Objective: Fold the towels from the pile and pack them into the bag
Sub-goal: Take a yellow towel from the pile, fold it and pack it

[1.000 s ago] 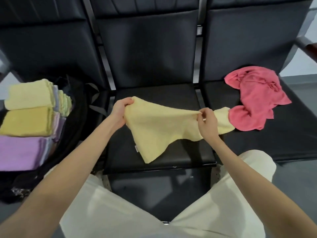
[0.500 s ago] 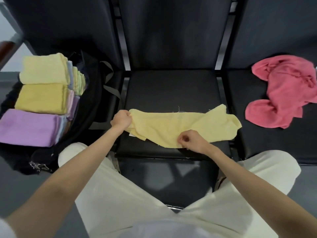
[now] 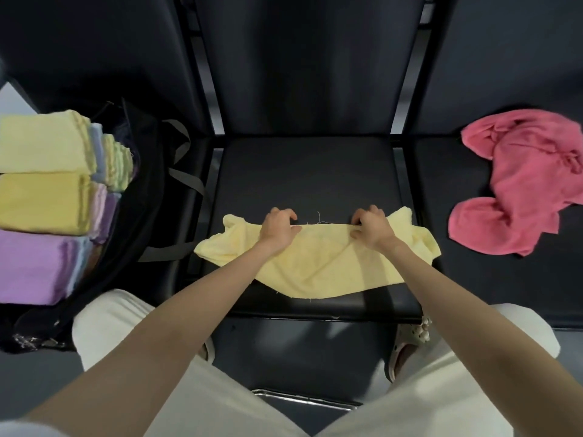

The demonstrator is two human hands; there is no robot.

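— What is on the left side?

— A black bag (image 3: pixel 138 197) stands open, with folded towels (image 3: pixel 47 197) packed in it (yellow ones and a purple one on top).

— And in the middle?

— A yellow towel (image 3: pixel 318 263) lies flat on the middle seat (image 3: pixel 303 171), near the front edge. The left hand (image 3: pixel 277 230) pinches its far edge with curled fingers. The right hand (image 3: pixel 372 230) pinches the same edge a little further right.

— On the right?

— A pink towel (image 3: pixel 520 184) lies crumpled on the next seat, well apart from both hands.
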